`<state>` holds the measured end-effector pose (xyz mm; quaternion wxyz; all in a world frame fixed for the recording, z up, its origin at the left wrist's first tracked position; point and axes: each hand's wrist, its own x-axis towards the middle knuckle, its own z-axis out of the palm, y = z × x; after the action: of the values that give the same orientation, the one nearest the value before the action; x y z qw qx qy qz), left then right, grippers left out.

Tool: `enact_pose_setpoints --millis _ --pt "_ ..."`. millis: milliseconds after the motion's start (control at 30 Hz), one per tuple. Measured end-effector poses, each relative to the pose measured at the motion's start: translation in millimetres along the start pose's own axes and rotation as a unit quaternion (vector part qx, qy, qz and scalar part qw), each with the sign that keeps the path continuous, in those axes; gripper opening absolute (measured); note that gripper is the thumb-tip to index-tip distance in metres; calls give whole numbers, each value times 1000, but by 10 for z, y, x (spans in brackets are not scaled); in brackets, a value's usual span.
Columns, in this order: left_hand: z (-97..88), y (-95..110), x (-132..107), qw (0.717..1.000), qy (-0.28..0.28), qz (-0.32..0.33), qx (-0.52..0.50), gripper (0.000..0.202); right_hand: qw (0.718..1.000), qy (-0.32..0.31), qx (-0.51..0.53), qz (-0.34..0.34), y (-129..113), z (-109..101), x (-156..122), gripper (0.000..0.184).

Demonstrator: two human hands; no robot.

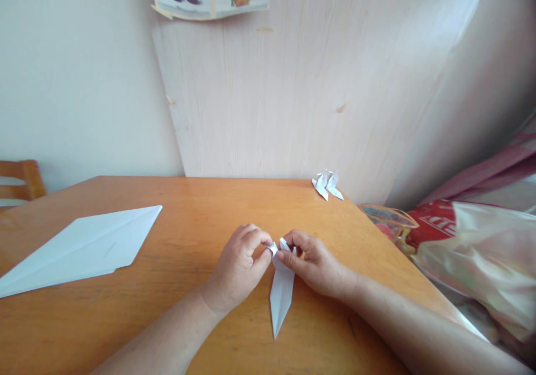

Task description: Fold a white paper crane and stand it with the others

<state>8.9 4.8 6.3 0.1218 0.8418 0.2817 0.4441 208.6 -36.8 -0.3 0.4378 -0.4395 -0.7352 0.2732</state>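
Note:
Between my two hands is a piece of folded white paper [283, 285], narrow, with a long point aimed towards me. My left hand [245, 260] pinches a small flap at its far end between thumb and forefinger. On the other side, my right hand [313, 260] grips the same far end, thumb on top and fingers curled behind. The folds right under the fingertips are partly hidden.
Large kite-shaped white paper [87, 246] lies at the left of the wooden table [188, 319]. Two small folded paper figures [326, 185] stand at the far right corner. Bags [494, 263] crowd the right edge; a chair [25, 179] stands far left.

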Motion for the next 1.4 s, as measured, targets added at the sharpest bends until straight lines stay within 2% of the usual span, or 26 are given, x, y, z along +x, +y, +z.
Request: enact_pose_setpoints --millis 767,1100,1400 --pt "29 24 -36 1000 -8 -20 -23 13 999 25 22 -5 36 48 -4 21" --pt "42 22 -27 1000 -2 -9 -5 9 999 29 25 4 19 48 -3 22" --pt "5 82 -34 997 -20 -29 -65 11 999 34 17 2 11 48 -6 19"
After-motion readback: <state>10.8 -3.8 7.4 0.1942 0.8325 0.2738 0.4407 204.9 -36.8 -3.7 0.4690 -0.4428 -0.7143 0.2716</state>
